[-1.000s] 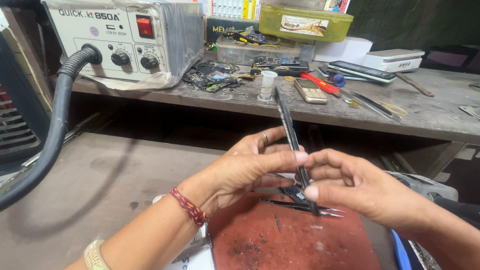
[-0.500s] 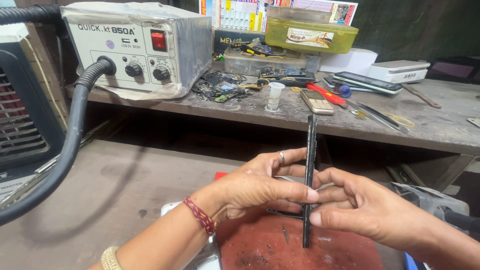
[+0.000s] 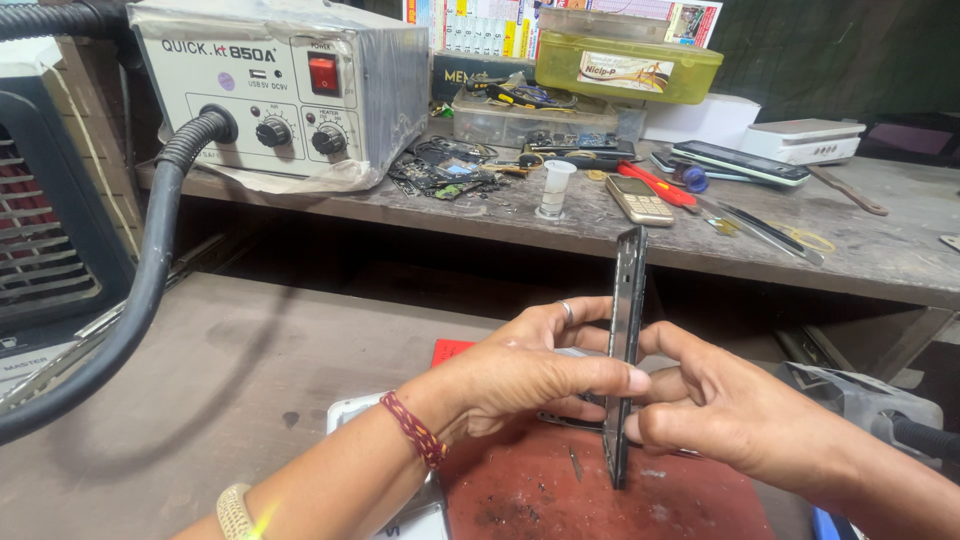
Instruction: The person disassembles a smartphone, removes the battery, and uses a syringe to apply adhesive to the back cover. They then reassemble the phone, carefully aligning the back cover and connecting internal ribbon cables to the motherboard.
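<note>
Nearest to us, our left hand (image 3: pixel 520 375) and right hand (image 3: pixel 725 405) meet over a red work mat (image 3: pixel 560 495). Both are closed on a thin dark phone frame (image 3: pixel 624 340) stood upright on its short edge, its bottom end touching the mat. Our left thumb and fingers pinch it from one side at about mid-height, the ring finger carrying a ring; our right fingers curl against the other side, just below. The frame is seen edge-on, so we cannot tell which face is which. A flat metal part lies under our hands, mostly hidden by them. A braided red wristband (image 3: pixel 412 440) sits on our left wrist.

The mat is speckled with small debris and is cut off at the bottom of the view. To its left the lower grey bench surface (image 3: pixel 250 370) lies bare up to a thick black hose (image 3: pixel 130 300) that curves across it. On the right, a grey object is partly covered by our right forearm and hard to make out.

Further back a raised worn shelf (image 3: pixel 880 250) carries a grey hot-air rework station (image 3: pixel 280 90) with a red switch and two knobs, loose circuit boards (image 3: pixel 445 175), a small white bottle (image 3: pixel 555 190), a gold keypad phone (image 3: pixel 640 200), a red-handled tool (image 3: pixel 660 185), tweezers (image 3: pixel 760 225), a dark smartphone (image 3: pixel 740 160) and a yellow-green lidded box (image 3: pixel 625 65).
</note>
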